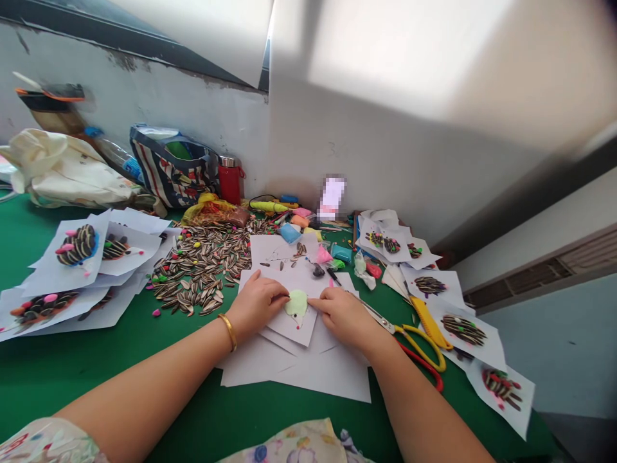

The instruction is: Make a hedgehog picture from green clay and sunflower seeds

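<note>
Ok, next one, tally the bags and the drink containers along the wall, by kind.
Bags: 3 (striped tote bag, white cloth bag, yellow plastic bag)
Drink containers: 2 (red flask, clear plastic bottle)
Total: 5

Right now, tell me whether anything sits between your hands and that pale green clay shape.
Nothing visible does. The fingertips of the left hand and right hand reach the edges of the pale green clay shape from either side, above the white paper.
</note>
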Demonstrator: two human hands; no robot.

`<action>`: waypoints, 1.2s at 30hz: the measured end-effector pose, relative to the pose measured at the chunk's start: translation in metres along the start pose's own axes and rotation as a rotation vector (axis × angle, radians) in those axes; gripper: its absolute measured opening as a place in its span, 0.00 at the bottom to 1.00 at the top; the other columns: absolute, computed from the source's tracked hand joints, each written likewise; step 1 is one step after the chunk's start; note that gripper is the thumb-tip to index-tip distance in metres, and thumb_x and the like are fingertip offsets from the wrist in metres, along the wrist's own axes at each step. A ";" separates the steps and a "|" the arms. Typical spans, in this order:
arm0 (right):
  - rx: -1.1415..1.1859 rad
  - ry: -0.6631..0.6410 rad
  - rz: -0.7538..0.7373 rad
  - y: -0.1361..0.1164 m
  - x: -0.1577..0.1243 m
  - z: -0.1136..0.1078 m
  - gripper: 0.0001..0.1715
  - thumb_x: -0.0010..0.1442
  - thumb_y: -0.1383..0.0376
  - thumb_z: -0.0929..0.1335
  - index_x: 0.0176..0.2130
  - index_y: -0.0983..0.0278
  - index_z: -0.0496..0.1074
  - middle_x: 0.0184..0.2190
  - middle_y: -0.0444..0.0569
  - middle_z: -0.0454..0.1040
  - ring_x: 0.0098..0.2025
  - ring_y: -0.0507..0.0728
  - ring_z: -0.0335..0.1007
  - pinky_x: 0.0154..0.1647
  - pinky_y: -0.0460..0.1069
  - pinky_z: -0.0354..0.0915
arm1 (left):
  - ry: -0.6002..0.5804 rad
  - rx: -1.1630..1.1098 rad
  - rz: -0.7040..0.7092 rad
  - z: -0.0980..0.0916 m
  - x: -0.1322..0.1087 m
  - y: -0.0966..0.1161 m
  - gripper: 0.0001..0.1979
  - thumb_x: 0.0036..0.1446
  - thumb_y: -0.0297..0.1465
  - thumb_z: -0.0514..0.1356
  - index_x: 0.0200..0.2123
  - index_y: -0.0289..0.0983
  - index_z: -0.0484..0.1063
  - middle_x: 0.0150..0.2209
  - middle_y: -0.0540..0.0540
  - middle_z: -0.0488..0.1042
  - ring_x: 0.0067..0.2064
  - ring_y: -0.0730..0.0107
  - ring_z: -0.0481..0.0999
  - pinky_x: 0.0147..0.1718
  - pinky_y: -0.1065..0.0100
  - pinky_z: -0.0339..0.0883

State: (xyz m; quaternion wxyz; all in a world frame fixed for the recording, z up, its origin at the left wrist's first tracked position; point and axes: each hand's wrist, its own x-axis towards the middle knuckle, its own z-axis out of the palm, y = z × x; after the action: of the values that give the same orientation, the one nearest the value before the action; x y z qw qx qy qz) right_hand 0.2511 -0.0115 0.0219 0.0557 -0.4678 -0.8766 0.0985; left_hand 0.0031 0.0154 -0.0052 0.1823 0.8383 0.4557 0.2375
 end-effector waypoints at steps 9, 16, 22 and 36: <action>0.067 0.012 0.018 0.003 -0.002 -0.003 0.27 0.61 0.74 0.62 0.56 0.58 0.73 0.44 0.51 0.73 0.46 0.56 0.67 0.46 0.48 0.61 | -0.004 0.001 -0.002 -0.001 0.000 0.001 0.09 0.61 0.35 0.57 0.37 0.42 0.77 0.39 0.47 0.81 0.43 0.61 0.77 0.63 0.44 0.43; 0.032 0.015 -0.009 0.002 -0.002 -0.003 0.25 0.60 0.73 0.63 0.53 0.56 0.75 0.42 0.50 0.73 0.44 0.57 0.68 0.44 0.49 0.62 | 0.007 -0.006 0.011 0.000 0.000 0.000 0.09 0.60 0.35 0.58 0.37 0.42 0.78 0.39 0.47 0.81 0.43 0.62 0.77 0.63 0.43 0.43; 0.173 0.236 -0.011 -0.003 0.002 0.001 0.18 0.64 0.68 0.64 0.49 0.60 0.77 0.40 0.51 0.74 0.43 0.57 0.69 0.48 0.51 0.64 | 0.059 0.012 0.083 -0.003 -0.002 0.005 0.06 0.61 0.32 0.59 0.38 0.42 0.76 0.39 0.48 0.80 0.44 0.64 0.77 0.65 0.43 0.40; 0.874 0.178 0.206 -0.028 0.009 0.009 0.08 0.60 0.61 0.68 0.35 0.62 0.77 0.32 0.46 0.77 0.35 0.55 0.71 0.37 0.48 0.66 | 0.177 0.012 0.299 -0.004 -0.012 0.028 0.07 0.63 0.33 0.58 0.42 0.42 0.75 0.38 0.48 0.78 0.41 0.70 0.76 0.67 0.48 0.42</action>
State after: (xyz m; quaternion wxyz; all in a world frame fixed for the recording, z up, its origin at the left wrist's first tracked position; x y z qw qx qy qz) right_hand 0.2214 -0.0202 0.0195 0.3131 -0.4915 -0.6935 0.4235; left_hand 0.0143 -0.0089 0.0103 0.0992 0.8737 0.3414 0.3321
